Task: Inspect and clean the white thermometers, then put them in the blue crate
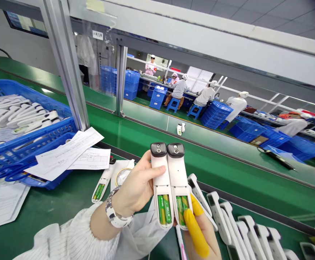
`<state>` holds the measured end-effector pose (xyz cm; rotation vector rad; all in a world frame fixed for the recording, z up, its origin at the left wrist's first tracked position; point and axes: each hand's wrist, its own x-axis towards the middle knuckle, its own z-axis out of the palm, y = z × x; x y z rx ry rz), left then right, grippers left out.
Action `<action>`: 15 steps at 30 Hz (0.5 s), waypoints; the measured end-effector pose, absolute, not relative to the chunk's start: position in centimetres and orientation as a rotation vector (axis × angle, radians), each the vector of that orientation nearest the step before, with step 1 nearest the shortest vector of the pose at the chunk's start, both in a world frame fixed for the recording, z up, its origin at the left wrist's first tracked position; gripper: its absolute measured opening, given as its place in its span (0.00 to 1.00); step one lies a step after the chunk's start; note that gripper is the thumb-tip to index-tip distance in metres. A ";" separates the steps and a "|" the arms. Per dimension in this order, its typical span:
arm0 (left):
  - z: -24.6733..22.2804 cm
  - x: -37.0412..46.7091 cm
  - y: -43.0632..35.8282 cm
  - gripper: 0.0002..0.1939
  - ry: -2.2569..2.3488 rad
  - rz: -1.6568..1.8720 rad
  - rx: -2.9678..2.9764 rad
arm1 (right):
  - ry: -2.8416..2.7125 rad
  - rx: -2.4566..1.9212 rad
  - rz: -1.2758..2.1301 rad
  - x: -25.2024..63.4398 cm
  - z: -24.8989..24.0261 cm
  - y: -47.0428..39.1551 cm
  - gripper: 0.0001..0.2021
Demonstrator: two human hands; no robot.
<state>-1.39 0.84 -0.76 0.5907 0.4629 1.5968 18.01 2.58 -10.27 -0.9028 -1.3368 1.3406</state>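
My left hand (138, 187), with a watch (116, 213) on its wrist, is closed around a white infrared thermometer (161, 175). Side by side with it, touching, is a second infrared thermometer (177, 173), gripped low down by my right hand (201, 227), which wears yellow finger covers. Both stand nearly upright with black sensor ends on top and open battery bays. Green batteries (165, 209) lie in each bay. Below them a thin white and pink stick (181, 242) shows beside my right hand; its kind is unclear.
Another thermometer (102, 184) lies left, by a tape roll (123, 177) and papers (68, 155). A blue basket (38, 141) holds many thermometers. More white units (244, 231) line the right. Beyond a green conveyor belt (136, 133), people (179, 88) sit among blue crates (216, 113).
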 end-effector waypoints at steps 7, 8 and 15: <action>-0.7 -1.3 1.1 0.22 0.465 1.572 0.565 | -1.259 -0.848 1.378 18.2 -11.0 3.0 0.22; -0.7 -1.2 1.2 0.22 0.459 1.565 0.568 | -1.235 -0.831 1.420 18.0 -10.8 3.1 0.22; -1.2 -1.1 1.1 0.17 0.486 1.553 0.599 | -1.287 -0.599 1.660 16.8 -8.5 3.3 0.17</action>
